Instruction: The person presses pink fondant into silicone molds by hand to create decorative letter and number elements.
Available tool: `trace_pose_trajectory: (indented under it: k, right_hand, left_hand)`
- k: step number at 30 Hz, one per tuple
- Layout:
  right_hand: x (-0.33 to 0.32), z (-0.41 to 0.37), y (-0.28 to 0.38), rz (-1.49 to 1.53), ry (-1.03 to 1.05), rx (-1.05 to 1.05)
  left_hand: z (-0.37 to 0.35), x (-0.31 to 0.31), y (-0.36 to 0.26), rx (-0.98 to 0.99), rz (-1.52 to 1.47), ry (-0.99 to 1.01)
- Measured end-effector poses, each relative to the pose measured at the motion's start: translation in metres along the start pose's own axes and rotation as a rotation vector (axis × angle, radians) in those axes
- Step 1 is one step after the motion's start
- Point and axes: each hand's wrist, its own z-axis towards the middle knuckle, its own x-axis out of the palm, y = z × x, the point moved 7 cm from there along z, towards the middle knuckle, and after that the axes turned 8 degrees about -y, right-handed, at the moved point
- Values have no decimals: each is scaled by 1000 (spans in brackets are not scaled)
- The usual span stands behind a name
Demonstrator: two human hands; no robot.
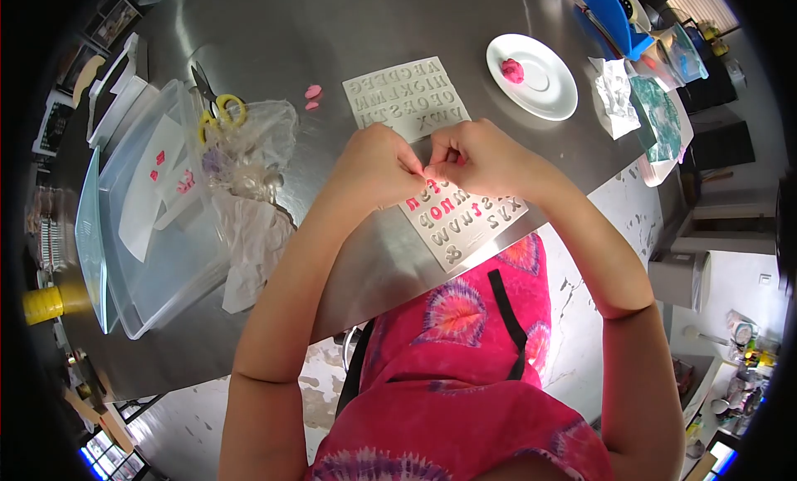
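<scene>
My left hand (378, 164) and my right hand (483, 161) meet above a lowercase letter mold (466, 247), fingertips pinched close together. Whatever they pinch is hidden or too small to name. Several letter cavities in this pale mold are filled with pink dough (437, 213); others are bare. Just beyond my hands lies a second mold (407, 89) with capital letters, its cavities unfilled where visible. A pink dough lump (512, 71) rests on a white saucer (554, 99) to the right. Two small pink pieces (313, 92) sit on the metal table to the left.
On the left stands a clear plastic container (133, 311), with pink letters on white strips inside. Beside it are yellow-handled scissors (224, 109), a crumpled plastic bag (270, 132) and white paper (249, 253). At the right edge lie crumpled tissue (614, 99) and a blue holder (614, 20).
</scene>
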Motion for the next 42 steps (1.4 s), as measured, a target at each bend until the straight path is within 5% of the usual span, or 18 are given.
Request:
trace_pose_trajectory:
  k: [5,10,27,42]
  right_hand:
    - [1,-3,6,-81,23,8]
    - [6,-5,14,-110,-13,-107]
    - [1,-7,2,-56,-22,91]
    - [1,-4,-2,-63,40,19]
  left_hand:
    - [-2,-2,2,-94,-18,24]
    - [7,2,6,112,-10,49]
    - [6,2,8,22,-55,-4]
    - [4,0,2,10,-69,15]
